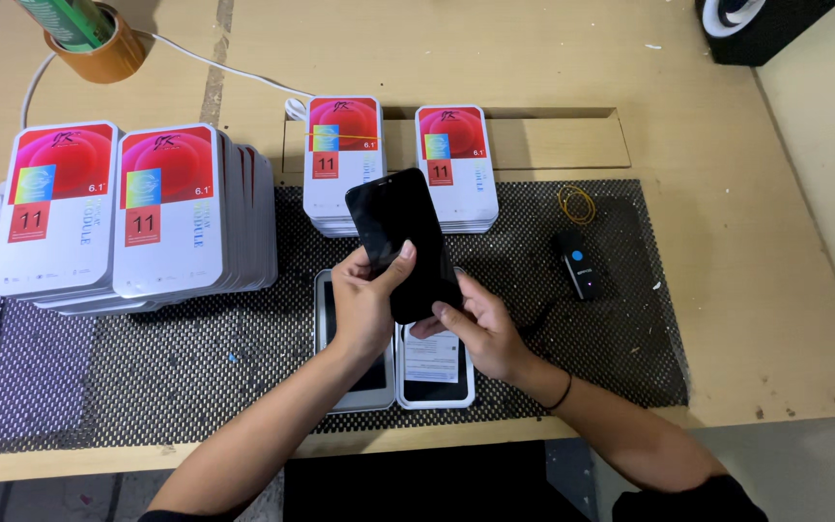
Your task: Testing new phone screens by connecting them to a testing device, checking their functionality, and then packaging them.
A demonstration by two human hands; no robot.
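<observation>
Both hands — left hand (364,304), right hand (480,329) — pinch a black phone screen (403,242) above an open white box (434,372), fingers pressed on its edges

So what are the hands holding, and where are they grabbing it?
Both hands hold one black phone screen panel. The left hand has its grip on the panel's left edge, thumb across the front; the right hand supports its lower end.

Both bare forearms reached in from the near edge and met at the centre. The left hand (364,304) was raised with fingers curled and thumb pressed forward; the right hand (480,329) cupped beneath, fingers bent.
</observation>
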